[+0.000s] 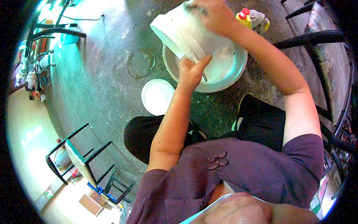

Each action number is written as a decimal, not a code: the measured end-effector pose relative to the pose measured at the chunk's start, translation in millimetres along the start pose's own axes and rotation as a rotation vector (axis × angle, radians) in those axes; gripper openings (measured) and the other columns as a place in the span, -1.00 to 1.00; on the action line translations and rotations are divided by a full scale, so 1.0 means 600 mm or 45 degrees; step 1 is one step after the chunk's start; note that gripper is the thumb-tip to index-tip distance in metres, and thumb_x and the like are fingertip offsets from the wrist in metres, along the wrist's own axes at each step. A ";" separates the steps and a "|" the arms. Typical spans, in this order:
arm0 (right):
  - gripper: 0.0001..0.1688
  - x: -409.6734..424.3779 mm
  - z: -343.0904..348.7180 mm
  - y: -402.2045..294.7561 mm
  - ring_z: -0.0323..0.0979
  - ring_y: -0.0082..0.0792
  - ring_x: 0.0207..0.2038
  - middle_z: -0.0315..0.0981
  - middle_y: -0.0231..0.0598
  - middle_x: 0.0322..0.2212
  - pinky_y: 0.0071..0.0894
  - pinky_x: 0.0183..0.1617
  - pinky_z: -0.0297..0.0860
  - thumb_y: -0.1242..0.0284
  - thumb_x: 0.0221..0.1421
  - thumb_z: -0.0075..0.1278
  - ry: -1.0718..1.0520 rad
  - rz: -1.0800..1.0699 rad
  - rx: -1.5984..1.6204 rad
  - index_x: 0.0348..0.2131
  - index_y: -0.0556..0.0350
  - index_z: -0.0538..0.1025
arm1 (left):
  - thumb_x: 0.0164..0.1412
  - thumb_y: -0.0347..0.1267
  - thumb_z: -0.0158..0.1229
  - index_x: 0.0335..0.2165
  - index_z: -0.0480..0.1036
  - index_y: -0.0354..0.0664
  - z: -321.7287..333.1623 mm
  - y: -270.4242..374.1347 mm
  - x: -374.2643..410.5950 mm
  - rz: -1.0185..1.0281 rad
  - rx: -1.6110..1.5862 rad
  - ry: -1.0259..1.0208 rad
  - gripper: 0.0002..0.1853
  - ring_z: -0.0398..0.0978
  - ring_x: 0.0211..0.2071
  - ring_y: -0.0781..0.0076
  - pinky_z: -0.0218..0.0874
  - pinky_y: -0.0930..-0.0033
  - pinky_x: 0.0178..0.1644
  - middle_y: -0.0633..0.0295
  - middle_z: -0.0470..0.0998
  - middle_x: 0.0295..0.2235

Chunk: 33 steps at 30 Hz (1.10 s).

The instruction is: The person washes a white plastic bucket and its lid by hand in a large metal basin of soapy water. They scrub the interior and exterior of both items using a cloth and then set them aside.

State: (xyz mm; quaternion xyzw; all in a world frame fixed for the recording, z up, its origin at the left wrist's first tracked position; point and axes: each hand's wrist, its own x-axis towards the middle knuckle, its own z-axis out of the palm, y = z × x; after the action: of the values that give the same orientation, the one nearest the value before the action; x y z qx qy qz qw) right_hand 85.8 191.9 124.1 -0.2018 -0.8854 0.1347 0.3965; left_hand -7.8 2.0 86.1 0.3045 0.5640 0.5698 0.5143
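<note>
A white plastic bucket (179, 30) is tilted on its side above a wide, pale basin (171, 63) of cloudy water. My left hand (192, 68) grips the bucket's lower rim, thumb up, close to a pale strip that looks like its handle. Against the bucket's upper wall is my right hand (216, 16), blurred, with a small dark pad (195, 7) under its fingers; its exact kind is unclear. A round white lid or shallow dish (158, 96) lies on the floor, left of my left forearm. The bucket's far end is cut off by the frame.
Beyond the basin stand a yellow bottle with a red cap (244, 17) and a grey cloth (258, 19). Black-framed chairs (310, 39) are close on the right; another chair (77, 155) is at lower left. A wet ring marks the concrete floor. A person (32, 81) is far left.
</note>
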 end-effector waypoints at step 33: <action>-0.84 -0.038 0.025 -0.102 0.42 -0.07 -0.24 0.40 -0.12 -0.30 -0.24 -0.14 0.39 0.54 0.02 0.12 -0.231 -0.170 0.293 -0.31 0.14 0.52 | 0.17 -0.60 0.04 0.16 0.18 -0.24 -0.011 0.005 0.010 0.109 -0.737 -0.139 -0.43 0.35 0.12 0.18 0.16 0.14 0.22 0.10 0.39 0.08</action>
State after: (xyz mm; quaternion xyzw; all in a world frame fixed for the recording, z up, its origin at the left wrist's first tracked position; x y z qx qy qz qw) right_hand 72.8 126.0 124.0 -0.0827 -0.9077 0.2262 0.3436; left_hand -16.3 6.0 86.2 0.1989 0.3363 0.7108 0.5849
